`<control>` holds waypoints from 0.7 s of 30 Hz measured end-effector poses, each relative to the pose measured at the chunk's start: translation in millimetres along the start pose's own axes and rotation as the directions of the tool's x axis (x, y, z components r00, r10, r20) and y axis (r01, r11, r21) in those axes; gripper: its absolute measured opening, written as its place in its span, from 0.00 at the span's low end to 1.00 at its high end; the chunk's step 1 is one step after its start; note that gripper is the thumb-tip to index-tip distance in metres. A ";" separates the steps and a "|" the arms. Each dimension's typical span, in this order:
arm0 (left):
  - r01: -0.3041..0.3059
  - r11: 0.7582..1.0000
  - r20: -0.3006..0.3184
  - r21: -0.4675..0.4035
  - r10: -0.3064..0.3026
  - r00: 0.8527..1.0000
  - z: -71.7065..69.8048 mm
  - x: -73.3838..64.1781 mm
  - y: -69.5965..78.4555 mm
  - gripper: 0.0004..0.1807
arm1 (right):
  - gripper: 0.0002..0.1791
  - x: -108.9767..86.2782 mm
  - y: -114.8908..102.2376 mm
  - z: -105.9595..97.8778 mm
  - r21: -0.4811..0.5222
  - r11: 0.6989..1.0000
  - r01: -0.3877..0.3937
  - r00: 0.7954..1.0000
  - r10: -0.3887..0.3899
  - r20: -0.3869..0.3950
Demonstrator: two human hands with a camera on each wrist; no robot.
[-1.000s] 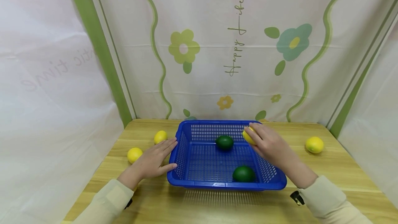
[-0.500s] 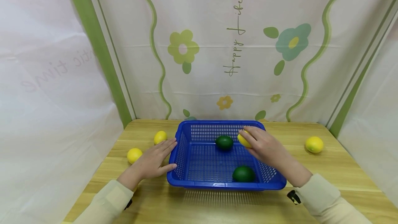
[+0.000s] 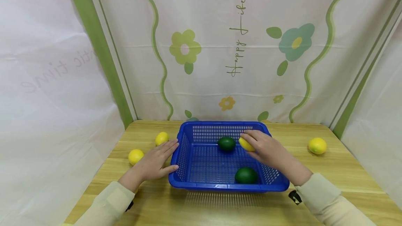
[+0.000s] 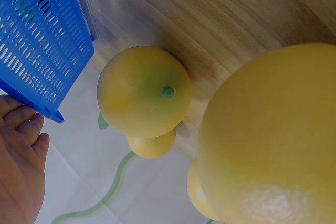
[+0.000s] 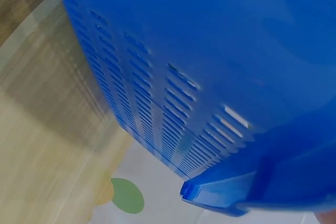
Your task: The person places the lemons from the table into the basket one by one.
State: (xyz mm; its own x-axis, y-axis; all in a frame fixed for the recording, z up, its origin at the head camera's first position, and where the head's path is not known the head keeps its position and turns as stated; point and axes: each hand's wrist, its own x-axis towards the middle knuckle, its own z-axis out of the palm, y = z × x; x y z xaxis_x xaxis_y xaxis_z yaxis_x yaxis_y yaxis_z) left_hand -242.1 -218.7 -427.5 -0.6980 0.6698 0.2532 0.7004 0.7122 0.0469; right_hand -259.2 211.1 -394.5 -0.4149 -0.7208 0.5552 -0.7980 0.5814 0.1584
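My right hand (image 3: pixel 267 150) grips a yellow lemon (image 3: pixel 246 144) over the right part of the blue plastic basket (image 3: pixel 223 186). Inside the basket lie two dark green oval fruits, one (image 3: pixel 226 144) toward the back wall and another (image 3: pixel 246 175) near the front. My left hand (image 3: pixel 156 161) rests with straight fingers on the basket's left rim, as the left wrist view also shows. In the right wrist view the basket's slotted side wall (image 5: pixel 173 93) fills most of the picture, and the held lemon is out of sight.
Left of the basket are a lemon (image 3: pixel 162 138) near its back corner and another lemon (image 3: pixel 136 157) beside my left hand. A large close lemon (image 4: pixel 278 135) shows in the left wrist view. One more lemon (image 3: pixel 317 146) sits on the wooden table (image 3: pixel 342 170) at far right.
My right hand has moved left and slightly down with the lemon, from the basket's right rim to over its inside. The left hand has stayed in place.
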 end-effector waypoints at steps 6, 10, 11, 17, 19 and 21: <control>0.001 1.000 0.002 -0.004 -0.001 1.000 -0.5 0.0 0.0 0.42 | 0.36 -1.1 0.2 0.6 0.034 0.998 -0.045 0.996 0.042 0.084; 0.002 1.000 0.002 -0.001 -0.002 1.000 -1.6 0.1 0.5 0.42 | 0.35 -1.9 -0.4 0.4 0.061 0.995 -0.085 0.986 0.075 0.147; 0.002 1.000 0.002 0.000 -0.002 1.000 -2.0 0.1 0.8 0.42 | 0.35 -2.4 -0.4 0.7 0.068 0.993 -0.096 0.983 0.084 0.164; -0.001 1.000 0.000 -0.003 0.001 1.000 -1.8 0.2 0.7 0.42 | 0.34 -3.1 0.2 2.3 0.101 0.983 -0.153 0.957 0.122 0.262; 0.000 1.000 0.000 -0.003 0.000 1.000 -1.5 0.2 0.5 0.42 | 0.33 -2.8 0.3 2.6 0.111 0.979 -0.173 0.947 0.134 0.293; 0.002 1.000 0.002 -0.001 -0.002 1.000 -1.0 0.2 0.2 0.42 | 0.32 -2.7 0.4 3.3 0.120 0.973 -0.195 0.935 0.147 0.324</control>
State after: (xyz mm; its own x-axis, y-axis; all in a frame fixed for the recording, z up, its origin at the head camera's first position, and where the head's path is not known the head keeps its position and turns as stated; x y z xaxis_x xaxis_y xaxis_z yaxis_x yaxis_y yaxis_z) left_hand -242.0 -218.6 -426.5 -0.6996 0.6688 0.2515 0.6993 0.7132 0.0483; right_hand -259.9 212.1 -398.7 -0.6465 -0.7107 0.2775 -0.7487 0.6608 -0.0520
